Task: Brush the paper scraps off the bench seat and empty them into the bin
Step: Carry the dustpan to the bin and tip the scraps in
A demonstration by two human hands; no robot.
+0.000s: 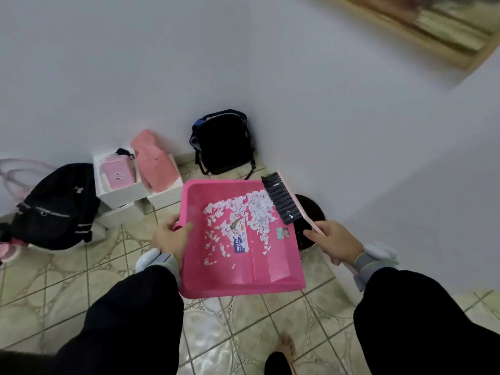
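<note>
Tiled corner [230,320] — bin [315,211] past dustpan [270,266] edge | left fingers [167,224] grip dustpan | right fingers [319,231] grip brush [282,198]

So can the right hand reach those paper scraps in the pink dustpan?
Probably yes: the right hand holds the brush, its bristles right beside the paper scraps in the open dustpan, with nothing between them.

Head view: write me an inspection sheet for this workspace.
Surface: tiled floor; bench seat not in view.
Job's things: pink dustpan holds paper scraps; brush over its far corner; dark bin partly hidden behind it.
Clutter: black backpack, black bag, white boxes with pink items.
Hands: left hand grips the dustpan's handle; right hand grips the brush's handle.
Cables: nothing seen.
Surroundings: white wall, blurred framed picture.
</note>
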